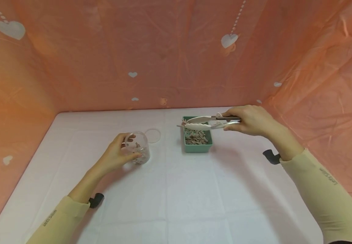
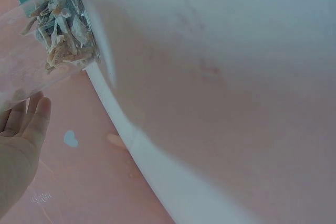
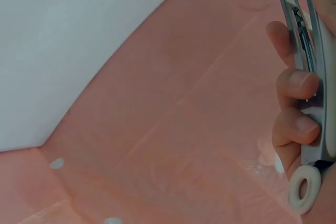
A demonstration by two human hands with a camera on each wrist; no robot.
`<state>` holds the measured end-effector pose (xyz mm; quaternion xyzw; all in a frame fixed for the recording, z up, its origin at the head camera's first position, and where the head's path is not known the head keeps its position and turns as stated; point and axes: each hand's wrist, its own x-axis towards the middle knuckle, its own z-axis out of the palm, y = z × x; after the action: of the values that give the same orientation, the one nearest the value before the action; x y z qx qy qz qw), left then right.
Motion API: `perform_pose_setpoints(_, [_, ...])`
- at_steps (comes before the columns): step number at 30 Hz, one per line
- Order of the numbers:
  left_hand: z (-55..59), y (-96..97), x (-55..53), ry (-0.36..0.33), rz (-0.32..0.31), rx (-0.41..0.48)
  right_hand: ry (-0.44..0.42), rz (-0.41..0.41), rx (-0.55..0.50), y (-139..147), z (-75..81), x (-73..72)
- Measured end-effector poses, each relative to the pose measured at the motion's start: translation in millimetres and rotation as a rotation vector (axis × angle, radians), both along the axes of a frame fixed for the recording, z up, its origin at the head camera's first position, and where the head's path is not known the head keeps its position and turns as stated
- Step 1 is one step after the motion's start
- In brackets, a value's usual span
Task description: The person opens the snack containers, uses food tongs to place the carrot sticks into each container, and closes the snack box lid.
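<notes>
My left hand (image 1: 114, 155) grips a clear jar (image 1: 141, 147), thumb along the near side and fingers round the far side. Dried greyish-brown strips (image 2: 64, 30) lie in the jar's bottom part. With curled fingers my right hand (image 1: 249, 120) holds metal tongs (image 1: 224, 124) that have white tips. The tongs lie nearly level over a green rectangular container (image 1: 198, 148), which is filled with similar dried strips (image 1: 196, 137). A few strips (image 1: 183, 123) stick out at the tongs' tips. In the right wrist view, the fingers (image 3: 297, 85) wrap the tongs' handle.
A clear round lid (image 1: 153, 136) lies on the white-covered table (image 1: 191, 196) just behind the jar. Orange sheeting (image 1: 163, 54) with white hearts hangs at the back and sides of the table.
</notes>
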<state>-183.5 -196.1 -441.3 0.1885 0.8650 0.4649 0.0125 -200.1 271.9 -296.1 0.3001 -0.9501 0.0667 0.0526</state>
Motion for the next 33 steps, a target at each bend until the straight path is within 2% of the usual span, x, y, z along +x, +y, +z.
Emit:
perform_pose_setpoints(11, [-1.2, -2.2, -0.9, -0.008, -0.011, 0.002, 0.029, 0.038, -0.014, -40, 9.2, -1.6])
perform_pose_setpoints(24, [-3.1, -1.5, -2.6, 0.002, -0.02, 0.012, 0.022, 0.171, -0.034, -87, 10.6, -7.2])
perform_pose_setpoints(33, [-2.4, -0.4, -1.8, -0.001, -0.016, 0.009, 0.047, 0.268, -0.008, -115, 3.6, -12.4])
